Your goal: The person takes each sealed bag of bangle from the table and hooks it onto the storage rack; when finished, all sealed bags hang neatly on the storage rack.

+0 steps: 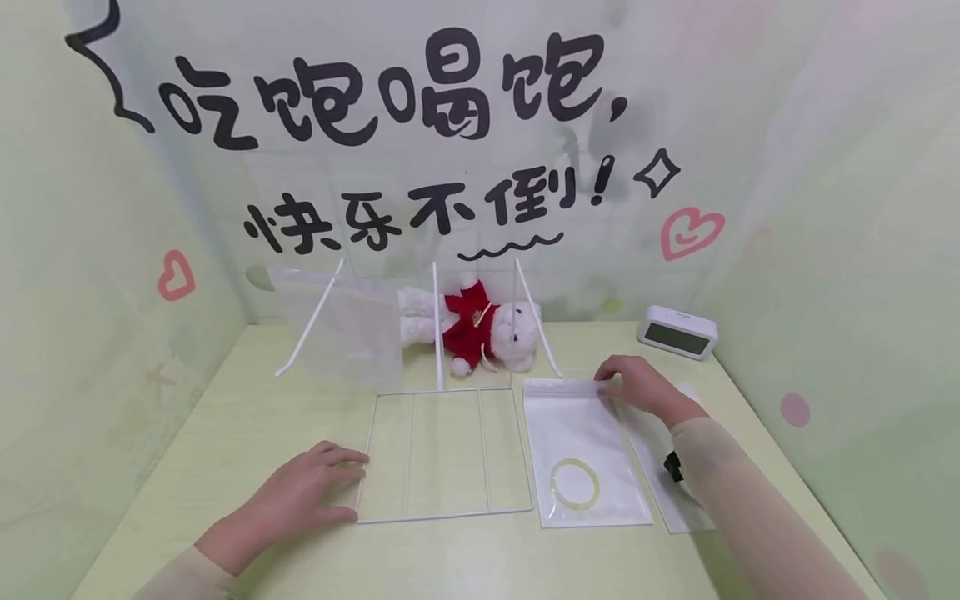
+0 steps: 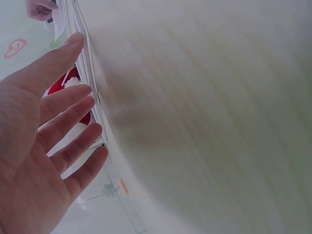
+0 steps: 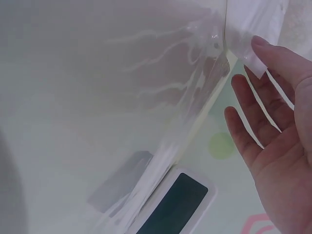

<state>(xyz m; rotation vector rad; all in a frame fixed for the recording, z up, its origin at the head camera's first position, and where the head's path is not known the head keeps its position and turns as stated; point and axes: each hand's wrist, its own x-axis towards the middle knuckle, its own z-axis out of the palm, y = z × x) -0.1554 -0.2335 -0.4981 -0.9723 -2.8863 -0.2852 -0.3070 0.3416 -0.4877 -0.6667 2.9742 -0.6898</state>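
Observation:
A white wire rack (image 1: 446, 517) lies on the table, a flat grid with thin white rods (image 1: 438, 333) rising behind it. My left hand (image 1: 288, 492) is beside the rack's left side, fingers fairly straight and fingertips at the wire; contact is hard to tell. To the rack's right lies a clear zip bag (image 1: 577, 433) with a pale yellow-green ring (image 1: 555, 479) showing on it. My right hand (image 1: 637, 387) pinches that bag's upper right corner between thumb and fingers; the right wrist view shows the pinched corner (image 3: 256, 66) too.
A translucent bag (image 1: 337, 325) stands upright at the back left by the rods. Behind them lies a white plush toy (image 1: 517, 333) in red. A white digital clock (image 1: 677, 332) sits at the back right. Another clear bag (image 1: 678, 508) lies partly under my right forearm, near a small black object (image 1: 672, 467).

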